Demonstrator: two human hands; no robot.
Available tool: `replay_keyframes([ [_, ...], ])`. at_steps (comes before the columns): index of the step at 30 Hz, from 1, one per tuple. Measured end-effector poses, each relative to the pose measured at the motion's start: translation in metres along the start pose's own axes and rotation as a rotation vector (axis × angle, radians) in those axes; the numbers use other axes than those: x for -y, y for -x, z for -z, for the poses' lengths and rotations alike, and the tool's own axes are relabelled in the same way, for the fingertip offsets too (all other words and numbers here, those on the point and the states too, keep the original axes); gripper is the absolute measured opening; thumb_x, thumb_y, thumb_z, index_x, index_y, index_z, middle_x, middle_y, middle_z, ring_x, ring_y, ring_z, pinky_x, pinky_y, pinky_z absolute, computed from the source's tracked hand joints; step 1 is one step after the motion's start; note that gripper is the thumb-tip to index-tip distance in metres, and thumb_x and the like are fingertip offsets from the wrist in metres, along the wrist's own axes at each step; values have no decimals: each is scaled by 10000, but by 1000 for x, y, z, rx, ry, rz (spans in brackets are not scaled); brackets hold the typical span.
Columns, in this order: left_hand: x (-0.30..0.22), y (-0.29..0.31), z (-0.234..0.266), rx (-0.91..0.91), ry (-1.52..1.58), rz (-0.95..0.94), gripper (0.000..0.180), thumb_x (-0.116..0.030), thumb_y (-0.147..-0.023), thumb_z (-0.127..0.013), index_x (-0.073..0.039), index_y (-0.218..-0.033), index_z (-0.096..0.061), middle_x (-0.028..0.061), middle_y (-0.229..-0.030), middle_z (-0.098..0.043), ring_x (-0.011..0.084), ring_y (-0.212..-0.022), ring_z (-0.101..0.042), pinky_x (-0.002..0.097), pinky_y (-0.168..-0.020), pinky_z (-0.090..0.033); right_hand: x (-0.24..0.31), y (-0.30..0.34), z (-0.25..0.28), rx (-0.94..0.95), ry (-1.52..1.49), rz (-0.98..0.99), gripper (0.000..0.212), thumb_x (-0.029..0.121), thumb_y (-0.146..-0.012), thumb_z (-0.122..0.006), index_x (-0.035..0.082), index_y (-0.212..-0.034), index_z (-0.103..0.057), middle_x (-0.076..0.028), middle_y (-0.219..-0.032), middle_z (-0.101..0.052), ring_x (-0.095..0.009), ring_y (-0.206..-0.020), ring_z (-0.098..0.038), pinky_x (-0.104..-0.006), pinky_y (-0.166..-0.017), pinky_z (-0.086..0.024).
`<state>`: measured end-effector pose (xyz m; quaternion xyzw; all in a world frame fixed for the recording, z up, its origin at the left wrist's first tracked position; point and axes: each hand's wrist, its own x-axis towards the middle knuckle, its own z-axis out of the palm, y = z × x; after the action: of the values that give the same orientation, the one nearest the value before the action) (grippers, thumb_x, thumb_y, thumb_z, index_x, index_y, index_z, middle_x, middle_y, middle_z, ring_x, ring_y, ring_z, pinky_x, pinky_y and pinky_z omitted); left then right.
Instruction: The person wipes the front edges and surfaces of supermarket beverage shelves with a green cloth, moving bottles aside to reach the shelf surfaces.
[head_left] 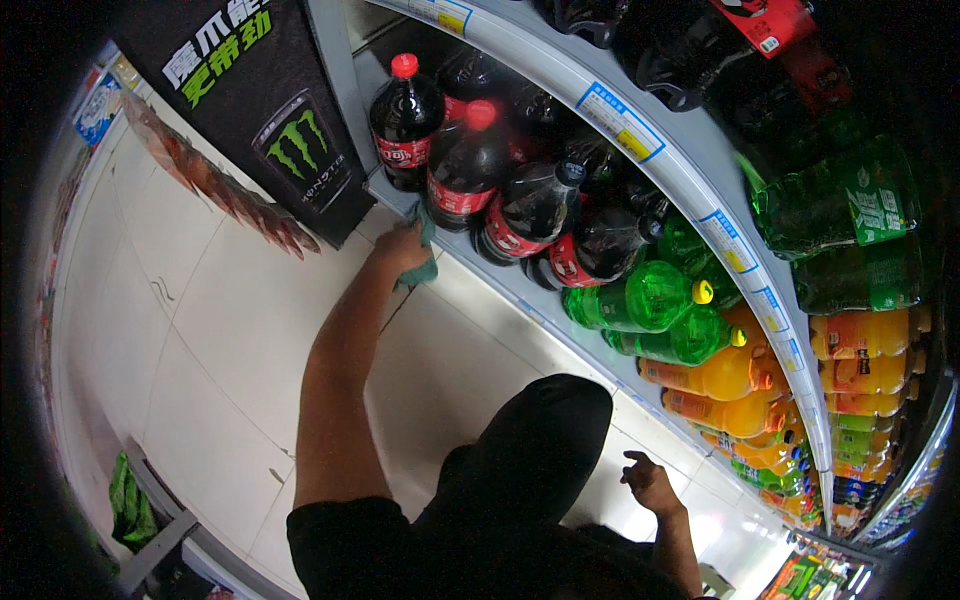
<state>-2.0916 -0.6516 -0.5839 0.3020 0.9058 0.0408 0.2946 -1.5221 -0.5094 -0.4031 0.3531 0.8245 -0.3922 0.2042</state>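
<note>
My left hand (403, 250) is closed on a teal cloth (424, 268) and presses it against the front edge of the bottom shelf (455, 242). Just beyond it stand large cola bottles (463, 172) with red labels, some with red caps, others with dark ones. To their right are green soda bottles (645, 297) with yellow caps, then orange drink bottles (715, 375). Lower right, my right hand (652, 486) hovers above the floor near my bent knee (550, 430), its fingers apart and holding nothing.
A black printed display panel (270, 120) stands at the shelf's left end, with a row of reddish packets (200, 175) beside it. An upper shelf (620, 110) with price tags carries more bottles. A grey frame with a green cloth-like item (130, 500) sits lower left on pale floor tiles (220, 330).
</note>
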Motion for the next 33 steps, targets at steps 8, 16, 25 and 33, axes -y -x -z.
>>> replay_keyframes([
  [8, -52, 36, -19, -70, -16, -17, 626, -335, -761, -563, -70, -1300, -389, 227, -1211, -498, 376, -1056, -544, 464, -877, -464, -40, -32, -7, 46, 47, 183, 319, 69, -853, -555, 15, -1159, -485, -141, -711, -652, -234, -688, -662, -337, -620, -511],
  [16, -110, 71, -73, -62, -62, -139, 651, -380, -748, -536, -88, -1310, -383, 222, -1183, -530, 388, -1075, -536, 480, -901, -448, -93, -50, -7, 129, 235, 218, 280, 117, -834, -590, 26, -1096, -547, -149, -683, -626, -321, -645, -617, -389, -616, -500],
  [25, -155, 92, -96, -6, -111, -208, 713, -404, -722, -565, -56, -1314, -375, 270, -1196, -512, 386, -1097, -524, 454, -926, -431, -123, -36, 29, 109, 308, 285, 346, 187, -866, -504, 22, -1171, -489, -231, -763, -621, -391, -757, -606, -472, -706, -475],
  [33, -181, 89, -111, -131, -73, -3, 701, -416, -781, -532, -43, -1343, -343, 262, -1218, -499, 382, -1103, -522, 440, -923, -436, -192, 24, 20, 130, 337, 155, 355, 187, -854, -517, 23, -1168, -495, -235, -821, -634, -403, -794, -610, -480, -750, -482],
])
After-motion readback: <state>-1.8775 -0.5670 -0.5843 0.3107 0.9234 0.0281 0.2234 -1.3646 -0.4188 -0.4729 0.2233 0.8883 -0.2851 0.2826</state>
